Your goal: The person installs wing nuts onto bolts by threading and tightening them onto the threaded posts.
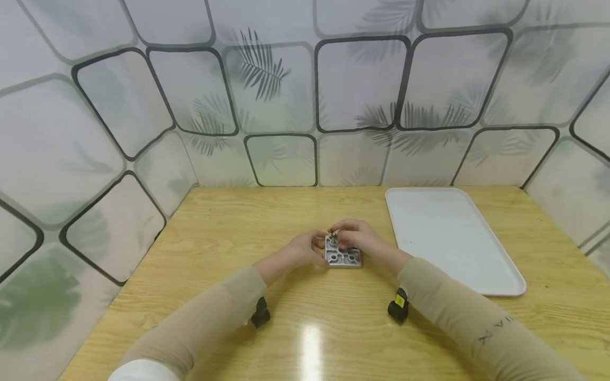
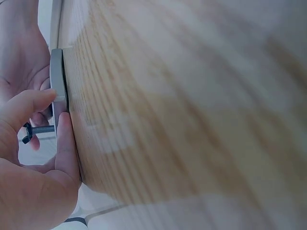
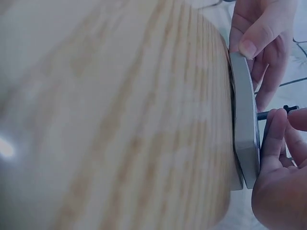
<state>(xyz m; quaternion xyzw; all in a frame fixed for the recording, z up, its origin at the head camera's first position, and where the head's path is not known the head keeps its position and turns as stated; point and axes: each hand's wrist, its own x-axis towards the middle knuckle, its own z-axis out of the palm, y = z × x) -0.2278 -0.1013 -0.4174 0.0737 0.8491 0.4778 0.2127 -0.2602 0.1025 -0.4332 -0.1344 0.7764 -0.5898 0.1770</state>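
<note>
A silvery metal plate [image 1: 344,263] with round bosses and holes lies on the wooden table. My left hand [image 1: 305,250] grips its left side; in the left wrist view fingertips press the plate's edge [image 2: 57,76]. A dark threaded bolt [image 2: 43,129] with a winged head stands upright from the plate, at its far left corner in the head view. My right hand [image 1: 359,237] reaches over the plate from the right and pinches the bolt near its head [image 3: 290,109]. Fingers partly hide the plate's far side.
A white rectangular tray [image 1: 443,238] lies on the table [image 1: 248,211] to the right, close to my right forearm. A patterned wall covering [image 1: 281,159] rises behind the table and along both sides. Small black wrist cameras [image 1: 398,307] hang under the sleeves.
</note>
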